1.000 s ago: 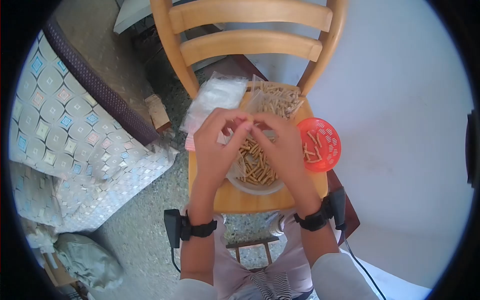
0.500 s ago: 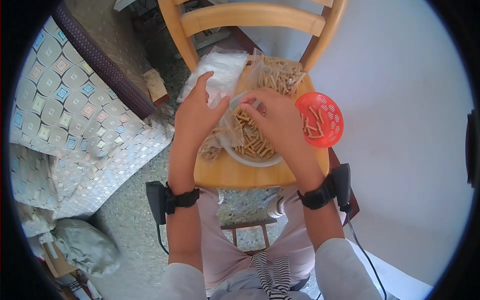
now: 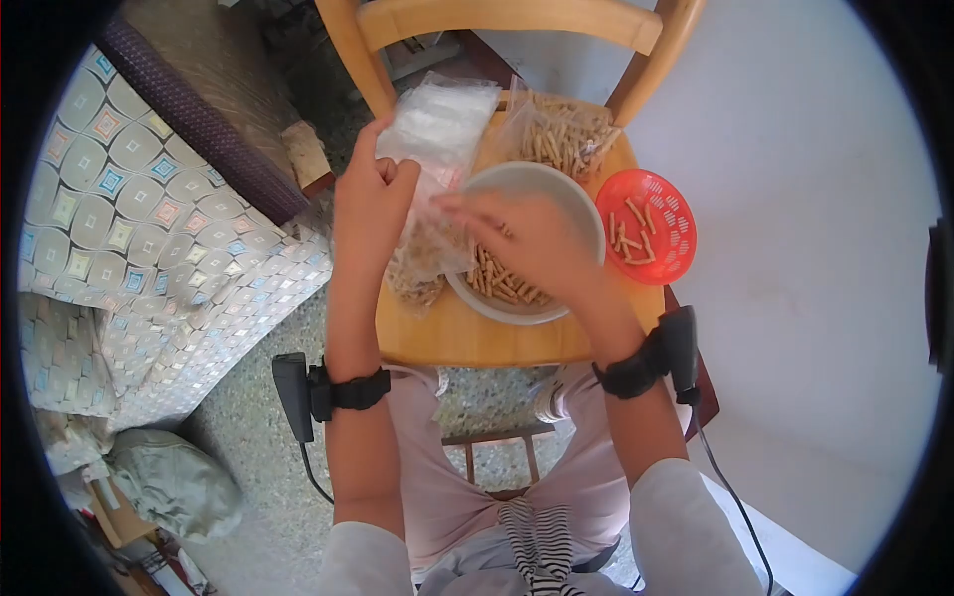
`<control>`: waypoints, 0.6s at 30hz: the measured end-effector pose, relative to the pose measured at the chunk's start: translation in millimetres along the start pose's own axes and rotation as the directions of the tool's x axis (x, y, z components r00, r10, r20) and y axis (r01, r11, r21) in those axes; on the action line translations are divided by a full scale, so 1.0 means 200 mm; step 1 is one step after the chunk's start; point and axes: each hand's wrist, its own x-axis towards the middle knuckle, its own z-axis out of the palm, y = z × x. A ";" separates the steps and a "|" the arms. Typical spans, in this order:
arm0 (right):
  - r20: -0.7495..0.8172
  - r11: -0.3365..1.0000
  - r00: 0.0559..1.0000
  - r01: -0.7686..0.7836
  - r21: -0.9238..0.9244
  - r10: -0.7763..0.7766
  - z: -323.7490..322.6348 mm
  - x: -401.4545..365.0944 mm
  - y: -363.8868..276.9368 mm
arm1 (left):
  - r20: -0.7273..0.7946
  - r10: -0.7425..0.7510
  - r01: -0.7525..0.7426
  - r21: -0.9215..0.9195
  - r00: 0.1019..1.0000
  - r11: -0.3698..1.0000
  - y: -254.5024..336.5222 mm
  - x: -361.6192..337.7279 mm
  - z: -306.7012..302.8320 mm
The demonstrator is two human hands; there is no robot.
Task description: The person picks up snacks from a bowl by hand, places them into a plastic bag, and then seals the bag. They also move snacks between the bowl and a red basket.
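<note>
My left hand (image 3: 370, 211) is closed on the top of a small clear bag (image 3: 422, 266) partly filled with tan sticks. The bag hangs at the left rim of a white bowl (image 3: 561, 181). My right hand (image 3: 525, 238) lies over the bowl, and its blurred fingertips reach left to the bag's mouth. I cannot tell whether they pinch anything. More tan sticks (image 3: 497, 283) lie in the bowl under my right hand. Everything rests on a wooden chair seat (image 3: 467, 340).
A red plastic basket (image 3: 668, 211) holding a few sticks sits right of the bowl. Behind the bowl are a larger clear bag of sticks (image 3: 561, 131) and a stack of empty clear bags (image 3: 439, 121). A patterned sofa (image 3: 129, 228) stands to the left, a white wall to the right.
Both hands held the small bag over the bowl; my left hand then carried it to the bowl's left side. The view has tilted, so the bowl's rim now shows.
</note>
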 end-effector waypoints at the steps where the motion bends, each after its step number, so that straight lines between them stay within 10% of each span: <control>1: 0.000 1.000 1.000 -0.008 0.003 0.008 -0.05 0.02 -0.01 | -0.014 -0.022 0.024 0.129 1.000 0.991 0.02 -0.01 -0.01; 4: -0.184 0.965 0.971 -0.106 0.239 0.153 -0.16 0.05 0.00 | -0.083 -0.012 0.015 0.031 0.997 0.999 0.06 -0.03 0.00; 7: -0.190 0.975 0.958 -0.202 0.091 0.216 -0.19 0.01 0.06 | -0.105 0.108 -0.100 0.079 0.989 0.992 0.08 -0.05 0.03; 9: -0.046 0.939 0.995 -0.101 -0.328 0.091 -0.13 -0.08 0.18 | -0.131 0.114 -0.103 0.090 0.985 0.991 0.08 -0.06 0.06; 18: -0.048 0.773 0.981 -0.179 -0.608 0.189 0.12 -0.15 0.33 | -0.159 0.051 -0.043 0.054 0.986 0.998 0.11 -0.07 0.12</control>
